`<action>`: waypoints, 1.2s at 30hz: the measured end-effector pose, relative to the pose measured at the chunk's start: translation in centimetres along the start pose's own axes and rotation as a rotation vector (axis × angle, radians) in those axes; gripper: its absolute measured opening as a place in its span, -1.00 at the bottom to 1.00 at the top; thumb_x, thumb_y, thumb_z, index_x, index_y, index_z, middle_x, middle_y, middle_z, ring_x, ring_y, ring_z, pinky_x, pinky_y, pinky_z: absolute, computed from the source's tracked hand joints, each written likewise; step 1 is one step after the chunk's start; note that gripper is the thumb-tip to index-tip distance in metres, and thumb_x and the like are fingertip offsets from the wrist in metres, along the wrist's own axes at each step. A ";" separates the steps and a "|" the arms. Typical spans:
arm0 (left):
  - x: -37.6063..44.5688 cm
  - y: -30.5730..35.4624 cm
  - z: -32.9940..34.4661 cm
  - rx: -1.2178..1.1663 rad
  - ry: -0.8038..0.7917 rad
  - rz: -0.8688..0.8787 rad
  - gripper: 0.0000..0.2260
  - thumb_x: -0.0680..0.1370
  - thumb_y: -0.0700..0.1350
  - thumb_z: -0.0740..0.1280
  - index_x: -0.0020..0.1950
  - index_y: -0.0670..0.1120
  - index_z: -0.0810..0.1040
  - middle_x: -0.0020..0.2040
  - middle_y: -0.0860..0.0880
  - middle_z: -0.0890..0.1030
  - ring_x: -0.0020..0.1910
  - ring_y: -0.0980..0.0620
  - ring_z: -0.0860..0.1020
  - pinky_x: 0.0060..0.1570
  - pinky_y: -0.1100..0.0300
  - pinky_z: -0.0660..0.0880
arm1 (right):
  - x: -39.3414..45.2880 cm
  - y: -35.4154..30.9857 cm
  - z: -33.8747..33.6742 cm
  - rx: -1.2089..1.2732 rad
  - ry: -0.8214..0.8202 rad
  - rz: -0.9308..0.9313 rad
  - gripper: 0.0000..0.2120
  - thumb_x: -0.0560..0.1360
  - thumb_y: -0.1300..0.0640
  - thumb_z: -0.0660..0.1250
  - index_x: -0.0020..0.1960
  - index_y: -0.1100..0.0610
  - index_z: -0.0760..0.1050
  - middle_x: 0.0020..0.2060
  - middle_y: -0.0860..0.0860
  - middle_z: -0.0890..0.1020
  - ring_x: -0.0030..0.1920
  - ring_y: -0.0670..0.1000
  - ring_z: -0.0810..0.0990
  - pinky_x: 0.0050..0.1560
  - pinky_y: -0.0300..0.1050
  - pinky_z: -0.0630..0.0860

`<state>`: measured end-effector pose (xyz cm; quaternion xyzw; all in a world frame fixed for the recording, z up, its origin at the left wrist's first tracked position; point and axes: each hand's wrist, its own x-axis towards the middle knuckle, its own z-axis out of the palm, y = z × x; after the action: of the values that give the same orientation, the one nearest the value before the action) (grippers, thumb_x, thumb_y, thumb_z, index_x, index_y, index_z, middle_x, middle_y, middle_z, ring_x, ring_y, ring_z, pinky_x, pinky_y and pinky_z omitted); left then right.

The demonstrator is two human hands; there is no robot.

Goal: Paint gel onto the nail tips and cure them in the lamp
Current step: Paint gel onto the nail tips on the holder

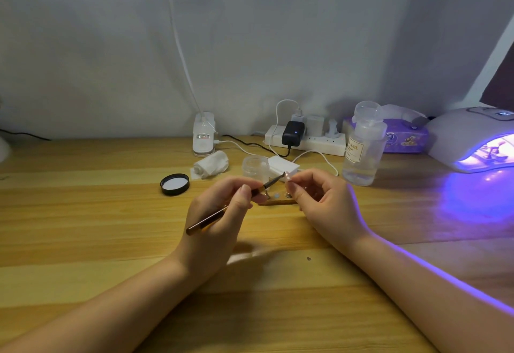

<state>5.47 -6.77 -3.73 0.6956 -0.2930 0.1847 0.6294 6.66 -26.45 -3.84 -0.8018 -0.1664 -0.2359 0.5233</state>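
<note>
Two hands work above the middle of the wooden surface (83,213). The left hand (219,213) grips a gel brush (239,199) pen-fashion, thumb and fingers curled round the dark ferrule, with the bronze handle running down and to the left past the palm. The brush tip points up and to the right and meets a small pale nail tip (288,178), which the right hand (325,199) pinches between thumb and forefinger (its remaining fingers are loosely curled).

Directly below the two hands lies a wooden nail-tip holder (278,199) with round mounts along its top; how many are occupied cannot be told. Just behind it stands an open clear gel jar (255,166), and its black lid (174,184) lies inverted on the surface to the left. A crumpled white wipe (211,164) sits between lid and jar, slightly further back.

At the right edge the curing lamp (470,135) is lit, casting violet light over the surface and along the right forearm. A clear pump bottle (363,146) labelled NAIL stands between the lamp and the hands, with a purple tissue pack (403,138) behind it. A white power strip (306,141) holding a black adapter lies along the wall, next to the clamp base of a white desk lamp (204,135).
</note>
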 end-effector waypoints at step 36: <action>0.0 0.4 0.1 -0.037 -0.066 0.016 -0.76 0.58 -0.10 0.21 0.08 -0.17 0.61 -0.07 -0.05 0.70 -0.02 0.00 0.66 -0.02 0.23 0.55 | 0.1 0.3 0.0 -0.020 0.025 0.002 -0.90 0.51 0.24 0.37 -0.01 0.13 0.61 -0.30 0.05 0.63 -0.33 0.09 0.53 -0.30 0.08 0.53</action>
<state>5.24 -6.90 -3.47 0.6871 -0.3224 0.1611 0.6309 6.92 -26.54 -4.03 -0.8041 -0.1566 -0.2472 0.5175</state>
